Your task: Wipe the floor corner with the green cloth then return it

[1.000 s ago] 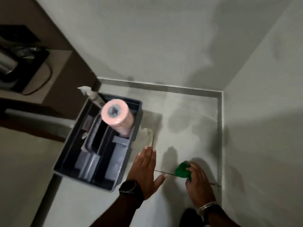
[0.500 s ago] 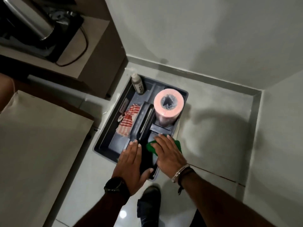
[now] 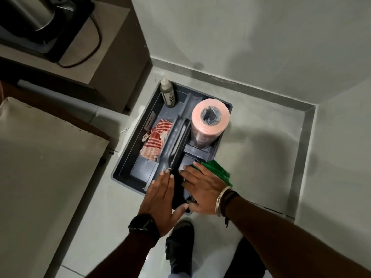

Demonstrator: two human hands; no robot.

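The green cloth [image 3: 217, 171] lies at the near right corner of the dark grey caddy [image 3: 128, 157], partly over its right wall, at about 4 o'clock from the caddy's middle. The right hand [image 3: 202, 189] lies flat on top of the cloth with the fingers stretched out and pressed on it, not curled around it; the green edge shows beside the hand at 2 o'clock. This grip is wide, resting on the cloth and not closed on it. A metal bangle [image 3: 220, 199] sits on the right wrist.

The left hand [image 3: 160, 199] is just beside the right hand, at its 9 o'clock. It is also flat and spread, and it holds nothing. Its fingertips reach the near end of the caddy's centre handle [image 3: 176, 141]. A black watch [image 3: 141, 223] is on the left wrist.

In the caddy, a pink roll [image 3: 209, 121] stands upright at 12 o'clock from the cloth. A red and white striped cloth [image 3: 154, 141] lies in the left compartment, and a spray bottle [image 3: 168, 93] leans in the far left corner.

The caddy stands on the pale floor [image 3: 261, 157], near the corner of the two walls, which is at 2 o'clock. A black shoe [image 3: 178, 243] shows at 6 o'clock.
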